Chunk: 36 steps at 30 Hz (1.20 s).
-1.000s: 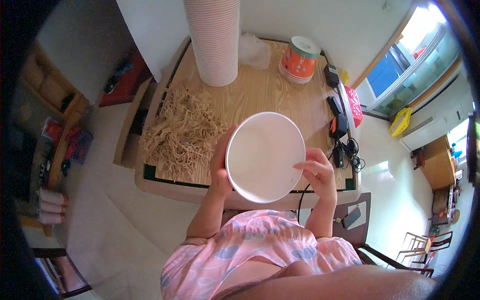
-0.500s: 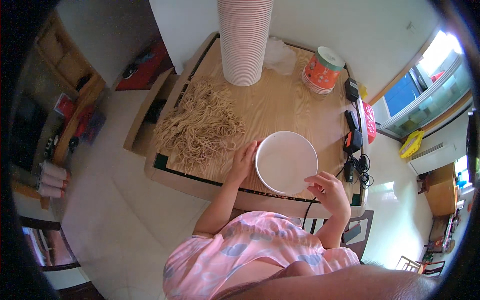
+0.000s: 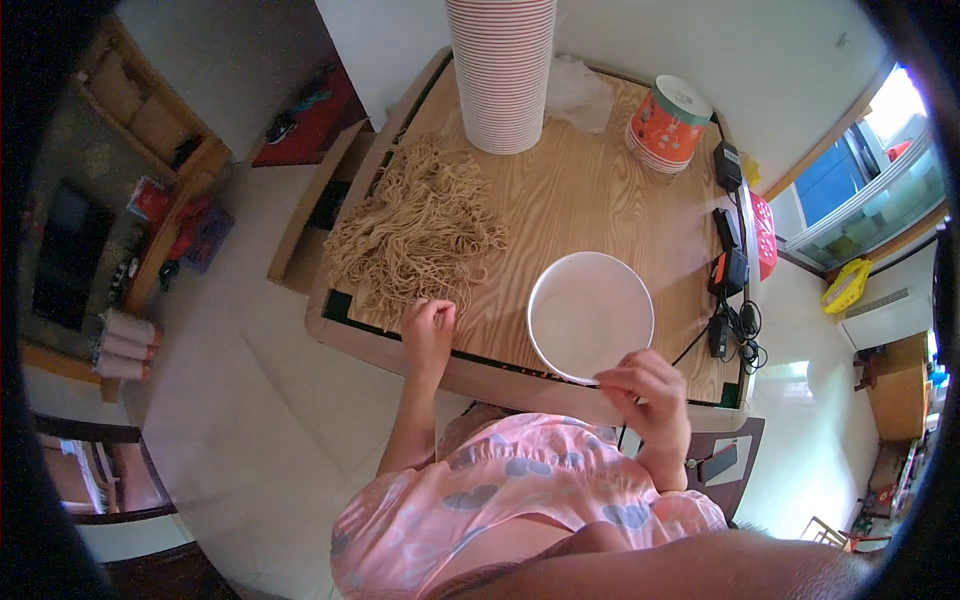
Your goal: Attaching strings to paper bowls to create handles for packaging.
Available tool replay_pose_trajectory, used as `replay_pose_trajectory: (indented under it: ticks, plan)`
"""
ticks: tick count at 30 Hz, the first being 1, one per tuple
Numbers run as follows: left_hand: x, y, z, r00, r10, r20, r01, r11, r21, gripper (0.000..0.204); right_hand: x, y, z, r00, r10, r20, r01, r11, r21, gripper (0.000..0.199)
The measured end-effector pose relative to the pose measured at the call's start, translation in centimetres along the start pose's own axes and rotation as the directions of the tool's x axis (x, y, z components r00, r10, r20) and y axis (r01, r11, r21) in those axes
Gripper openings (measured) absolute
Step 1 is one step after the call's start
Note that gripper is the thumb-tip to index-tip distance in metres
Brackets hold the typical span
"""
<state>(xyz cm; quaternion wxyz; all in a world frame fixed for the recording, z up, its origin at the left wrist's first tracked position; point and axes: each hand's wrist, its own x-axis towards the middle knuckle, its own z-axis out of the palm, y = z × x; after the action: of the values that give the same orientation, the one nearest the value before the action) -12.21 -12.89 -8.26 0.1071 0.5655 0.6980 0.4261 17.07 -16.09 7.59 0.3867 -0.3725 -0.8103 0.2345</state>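
Observation:
A loose heap of tan string [image 3: 415, 220] lies on the left of the wooden table. My left hand [image 3: 428, 335] is at its near edge, thumb and fingers pinched together where the strands end. A wide white paper bucket [image 3: 590, 315] is in front of me by the table's near edge, tilted so that its empty inside faces me. With bent fingers, my right hand [image 3: 645, 390] grips the near right part of its rim. The right fingertips partly hide one another.
A tall stack of paper buckets [image 3: 503, 80] rises at the back, beside a crumpled clear plastic bag [image 3: 580, 92]. Orange and green printed buckets [image 3: 668, 125] stand upside down at the back right. Black power adapters and coiled cables [image 3: 735, 325] line the right edge. An open cardboard box [image 3: 315, 210] adjoins the table's left.
My left hand has let go of the bucket's left side and moved left to the string. My right hand has stayed at the rim, its fingers now closer around it.

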Motion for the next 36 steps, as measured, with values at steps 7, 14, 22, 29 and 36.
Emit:
replay_pose_trajectory:
  ticks: [7,14,22,29,36]
  plan:
    - [0.1,-1.3,3.9,0.999,0.046,0.021,-0.050,0.958,0.284,0.011,0.0,-0.8,2.7,0.942,-0.285,0.177,0.244,0.944,0.221,0.015]
    - [-0.8,3.8,1.3,0.981,0.037,0.188,0.034,0.931,-0.363,0.008,-1.0,-0.7,2.1,0.953,-0.178,0.243,0.121,0.965,0.232,0.019]
    - [-3.5,13.8,-5.9,0.821,0.470,0.326,-0.221,0.787,-0.577,0.015,0.6,-2.3,2.3,0.921,0.141,0.362,-0.333,0.767,0.549,0.038]
    - [-4.1,15.0,-5.2,0.728,0.593,0.343,-0.374,0.764,-0.526,0.015,0.6,-0.1,3.6,0.832,0.180,0.526,-0.543,0.463,0.700,0.041]
    - [-3.7,14.2,-5.5,0.817,0.517,0.254,-0.277,0.739,-0.614,0.021,0.7,0.1,4.2,0.944,0.150,0.295,-0.307,0.730,0.611,0.032]
